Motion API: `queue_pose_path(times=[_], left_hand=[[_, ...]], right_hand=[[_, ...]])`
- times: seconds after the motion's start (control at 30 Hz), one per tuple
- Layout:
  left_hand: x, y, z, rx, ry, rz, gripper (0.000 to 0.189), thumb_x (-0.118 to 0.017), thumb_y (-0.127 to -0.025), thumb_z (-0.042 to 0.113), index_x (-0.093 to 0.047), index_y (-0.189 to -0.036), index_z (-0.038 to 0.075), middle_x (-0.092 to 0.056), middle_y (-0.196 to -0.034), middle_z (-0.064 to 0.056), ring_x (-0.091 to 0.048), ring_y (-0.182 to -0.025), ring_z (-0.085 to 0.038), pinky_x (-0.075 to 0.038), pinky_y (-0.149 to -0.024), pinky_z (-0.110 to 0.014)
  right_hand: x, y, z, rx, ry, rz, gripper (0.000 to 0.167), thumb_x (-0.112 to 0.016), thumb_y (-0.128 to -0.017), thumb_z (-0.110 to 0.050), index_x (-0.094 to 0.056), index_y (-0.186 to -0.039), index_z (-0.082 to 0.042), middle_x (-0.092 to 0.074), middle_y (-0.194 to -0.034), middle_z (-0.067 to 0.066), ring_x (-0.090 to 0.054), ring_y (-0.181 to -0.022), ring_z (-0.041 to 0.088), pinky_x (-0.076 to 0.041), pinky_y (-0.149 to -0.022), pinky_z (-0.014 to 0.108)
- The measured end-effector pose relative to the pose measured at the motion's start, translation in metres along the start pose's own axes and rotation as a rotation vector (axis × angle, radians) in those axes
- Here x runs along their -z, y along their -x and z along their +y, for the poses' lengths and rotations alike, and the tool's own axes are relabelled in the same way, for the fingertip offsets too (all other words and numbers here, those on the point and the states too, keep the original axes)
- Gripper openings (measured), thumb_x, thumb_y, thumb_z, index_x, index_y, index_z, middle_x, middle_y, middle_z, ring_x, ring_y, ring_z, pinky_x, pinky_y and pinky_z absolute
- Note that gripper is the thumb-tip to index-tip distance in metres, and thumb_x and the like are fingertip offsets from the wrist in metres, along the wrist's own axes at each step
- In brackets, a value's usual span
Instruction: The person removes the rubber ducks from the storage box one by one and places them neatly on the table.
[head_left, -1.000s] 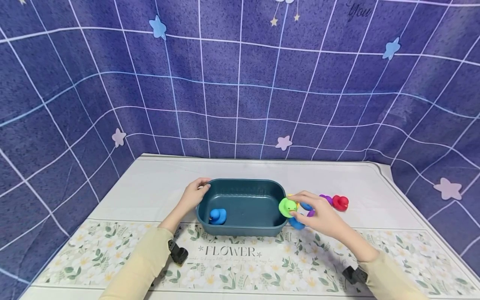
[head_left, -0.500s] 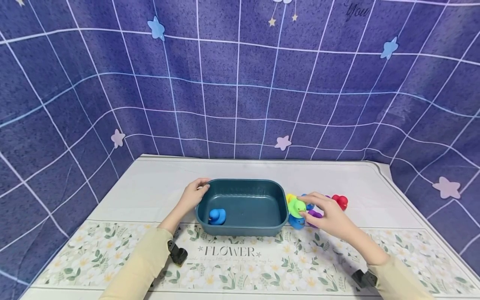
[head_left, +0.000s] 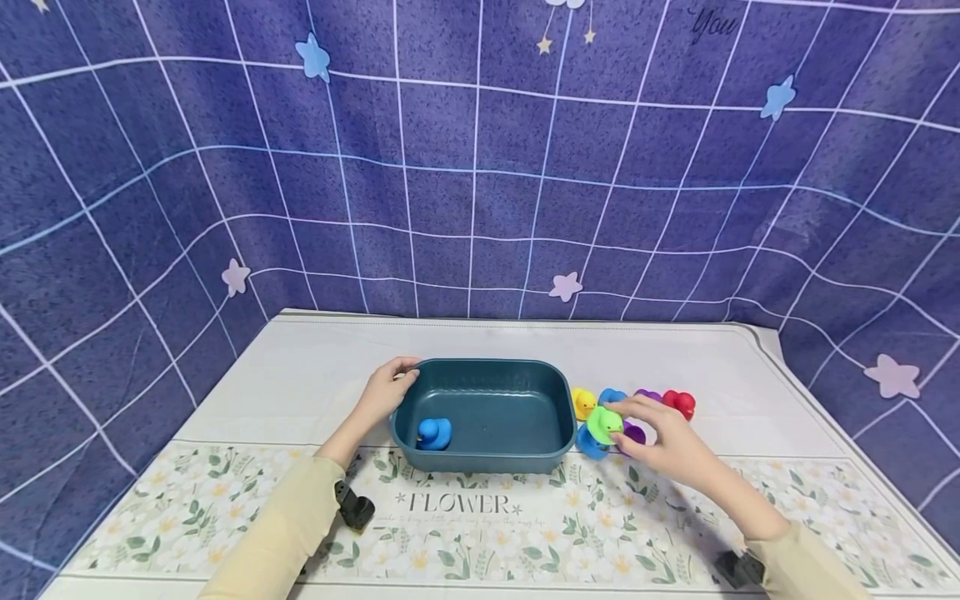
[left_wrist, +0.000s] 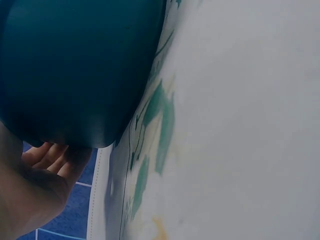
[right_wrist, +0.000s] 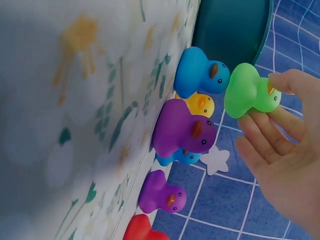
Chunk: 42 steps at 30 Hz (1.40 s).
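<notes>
My right hand (head_left: 667, 437) pinches a green rubber duck (head_left: 604, 426) between thumb and fingers. In the right wrist view the green duck (right_wrist: 250, 91) is lifted beside a blue duck (right_wrist: 196, 75). A dark teal plastic tub (head_left: 495, 461) stands mid-table, with another blue duck (head_left: 434, 433) inside at its near left. At the tub's left far corner my left hand (head_left: 386, 390) holds the rim. In the left wrist view the fingers of the left hand (left_wrist: 42, 185) reach behind the tub wall (left_wrist: 80, 75), partly hidden.
Right of the tub sit a yellow duck (head_left: 583, 403), a blue one (head_left: 612, 397), a purple one (right_wrist: 182, 127), another purple one (right_wrist: 162, 192) and a red one (head_left: 679, 403). A flowered cloth strip (head_left: 480, 533) crosses the table; a purple-blue curtain (head_left: 480, 208) hangs behind.
My right hand has carried the green duck rightward from the tub's right rim to above the ducks outside. The left hand and the tub have stayed in place.
</notes>
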<state>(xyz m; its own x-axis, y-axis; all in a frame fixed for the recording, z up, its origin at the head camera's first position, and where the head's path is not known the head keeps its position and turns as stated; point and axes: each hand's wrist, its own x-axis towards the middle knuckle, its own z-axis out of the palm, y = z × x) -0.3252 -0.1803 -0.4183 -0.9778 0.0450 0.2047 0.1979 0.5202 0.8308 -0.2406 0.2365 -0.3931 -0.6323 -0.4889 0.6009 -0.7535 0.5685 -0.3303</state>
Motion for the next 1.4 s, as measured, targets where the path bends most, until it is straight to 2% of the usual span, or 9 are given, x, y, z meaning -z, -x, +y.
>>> queue_pose_path(times=[0.13, 0.3, 0.5, 0.6, 0.77, 0.9, 1.07, 1.2, 1.4], left_hand=[[0.000, 0.001, 0.000, -0.019, -0.004, 0.013, 0.030, -0.049, -0.097, 0.014, -0.057, -0.122, -0.001, -0.059, -0.120, -0.020, -0.054, -0.115, -0.032, -0.045, -0.098, -0.044], [0.001, 0.001, 0.000, 0.004, 0.009, -0.006, 0.031, -0.049, -0.097, 0.014, -0.057, -0.123, 0.000, -0.059, -0.122, -0.020, -0.052, -0.117, -0.034, -0.044, -0.099, -0.047], [0.001, 0.001, 0.000, -0.007, 0.001, -0.001, 0.031, -0.049, -0.097, 0.013, -0.057, -0.123, -0.001, -0.059, -0.121, -0.021, -0.053, -0.116, -0.035, -0.044, -0.098, -0.047], [0.002, 0.001, 0.000, -0.010, -0.005, 0.000, 0.031, -0.048, -0.097, 0.013, -0.057, -0.123, -0.002, -0.059, -0.121, -0.022, -0.053, -0.116, -0.035, -0.044, -0.098, -0.048], [0.002, 0.001, 0.001, -0.004, 0.000, -0.005, 0.031, -0.049, -0.097, 0.014, -0.057, -0.123, -0.001, -0.059, -0.121, -0.021, -0.053, -0.116, -0.034, -0.044, -0.100, -0.047], [0.002, 0.001, 0.001, -0.007, 0.001, -0.007, 0.030, -0.049, -0.097, 0.014, -0.057, -0.123, -0.001, -0.059, -0.120, -0.021, -0.053, -0.115, -0.034, -0.044, -0.099, -0.047], [0.002, 0.001, 0.001, -0.007, 0.009, -0.002, 0.030, -0.050, -0.097, 0.013, -0.057, -0.122, -0.001, -0.059, -0.120, -0.021, -0.054, -0.115, -0.033, -0.044, -0.098, -0.046], [0.001, 0.001, 0.001, -0.007, 0.009, 0.002, 0.029, -0.050, -0.097, 0.012, -0.057, -0.122, -0.001, -0.060, -0.119, -0.021, -0.053, -0.115, -0.032, -0.044, -0.098, -0.046], [0.001, 0.002, 0.001, -0.013, -0.002, 0.006, 0.030, -0.049, -0.097, 0.013, -0.057, -0.122, -0.001, -0.059, -0.120, -0.021, -0.053, -0.115, -0.034, -0.044, -0.098, -0.047]], right_hand=[[0.001, 0.003, 0.002, -0.010, 0.007, -0.004, 0.041, -0.078, -0.071, -0.004, -0.067, -0.110, -0.004, -0.069, -0.103, 0.002, -0.062, -0.090, 0.011, -0.043, -0.084, 0.005], [0.005, 0.007, 0.001, -0.060, 0.028, -0.020, 0.041, -0.078, -0.072, -0.004, -0.067, -0.111, -0.005, -0.068, -0.104, 0.000, -0.063, -0.093, 0.014, -0.045, -0.086, 0.008], [0.013, 0.010, 0.001, -0.092, 0.049, -0.017, 0.039, -0.077, -0.073, -0.004, -0.067, -0.111, -0.005, -0.067, -0.102, -0.002, -0.062, -0.090, 0.012, -0.054, -0.079, 0.025], [0.018, 0.012, 0.002, -0.110, 0.073, -0.011, 0.039, -0.076, -0.074, -0.004, -0.067, -0.111, -0.006, -0.067, -0.101, -0.002, -0.060, -0.087, 0.011, -0.054, -0.076, 0.033], [0.024, 0.017, 0.005, -0.146, 0.109, 0.001, 0.040, -0.076, -0.074, -0.005, -0.066, -0.113, -0.006, -0.065, -0.095, -0.007, -0.059, -0.085, 0.011, -0.053, -0.078, 0.038], [0.027, 0.020, 0.008, -0.164, 0.120, 0.005, 0.039, -0.075, -0.076, -0.007, -0.066, -0.114, -0.007, -0.066, -0.099, -0.004, -0.061, -0.090, 0.014, -0.054, -0.080, 0.043], [0.030, 0.023, 0.010, -0.173, 0.108, 0.011, 0.038, -0.074, -0.077, -0.006, -0.065, -0.113, -0.006, -0.066, -0.103, 0.001, -0.063, -0.092, 0.022, -0.054, -0.080, 0.028], [0.032, 0.028, 0.014, -0.180, 0.120, 0.005, 0.038, -0.074, -0.076, -0.004, -0.066, -0.113, -0.006, -0.066, -0.102, -0.002, -0.062, -0.093, 0.017, -0.049, -0.082, 0.016], [0.036, 0.033, 0.020, -0.180, 0.162, 0.011, 0.040, -0.075, -0.075, -0.005, -0.066, -0.114, -0.008, -0.066, -0.102, -0.004, -0.061, -0.089, 0.010, -0.048, -0.080, 0.017]])
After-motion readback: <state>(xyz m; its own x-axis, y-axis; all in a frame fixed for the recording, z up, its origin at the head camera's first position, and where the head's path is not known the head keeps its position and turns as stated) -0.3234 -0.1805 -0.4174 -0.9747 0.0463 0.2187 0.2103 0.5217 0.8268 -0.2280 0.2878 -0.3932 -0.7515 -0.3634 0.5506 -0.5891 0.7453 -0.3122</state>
